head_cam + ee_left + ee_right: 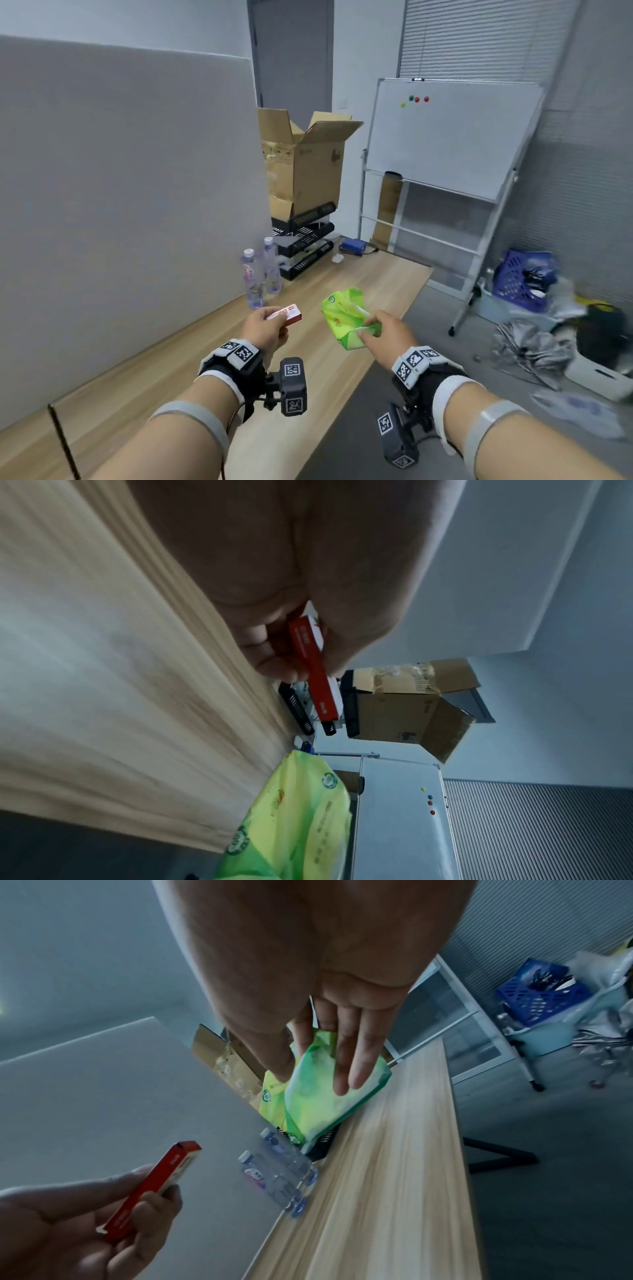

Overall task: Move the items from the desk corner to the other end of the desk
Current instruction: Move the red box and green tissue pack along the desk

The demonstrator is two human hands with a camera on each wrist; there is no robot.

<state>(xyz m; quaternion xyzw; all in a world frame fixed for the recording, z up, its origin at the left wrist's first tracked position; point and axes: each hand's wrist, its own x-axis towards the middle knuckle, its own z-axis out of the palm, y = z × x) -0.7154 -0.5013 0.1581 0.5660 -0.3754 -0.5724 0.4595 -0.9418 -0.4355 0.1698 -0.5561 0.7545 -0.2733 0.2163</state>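
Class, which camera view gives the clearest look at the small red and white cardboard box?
The left wrist view: the small red and white cardboard box sits close and sharp, pinched by the left hand. The right wrist view shows it edge-on and dim; the head view shows it small and partly covered by fingers.

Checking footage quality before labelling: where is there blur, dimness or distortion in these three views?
Head view: bright, the red box and green pack sharp, blue basket smeared, wall lines bowed. Left wrist view: dim, the desk streaked. Right wrist view: dim, bottles blurred.
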